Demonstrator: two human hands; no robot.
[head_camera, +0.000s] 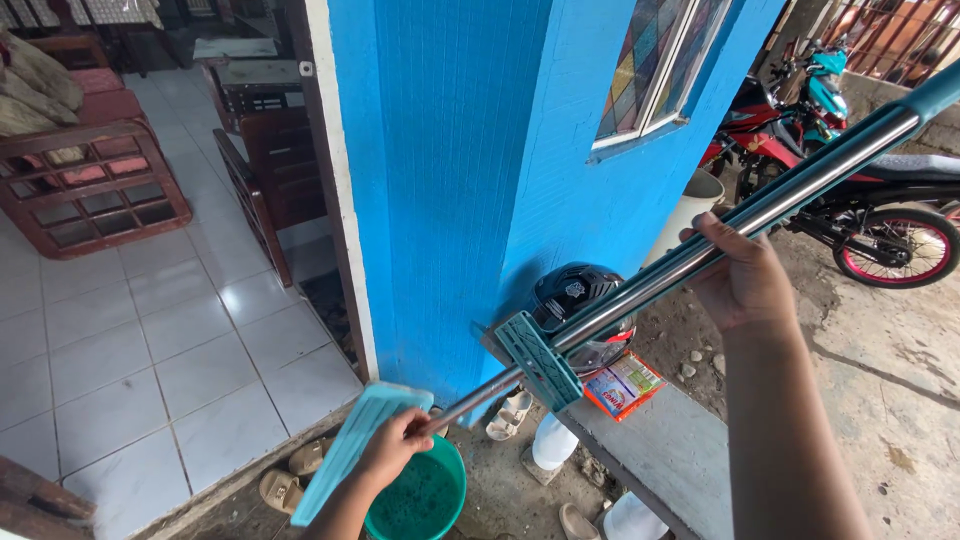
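Outdoors, seen from the head camera, a flat mop (640, 285) is held slanting up to the right beside a blue wall (470, 180). Its steel pole is gripped by the right hand (742, 275), fingers closed round it; the upper end is cut off by the frame edge. The pale teal mop pad (345, 450) is clasped at its joint by the left hand (395, 445), so that joint is hidden. A teal wringer slide (538, 360) sits on the pole between the hands. Below, a green bucket (425, 498) is partly cut off. A dark helmet (580, 295) is half hidden behind the pole. Motorbikes (860, 215) are parked beyond.
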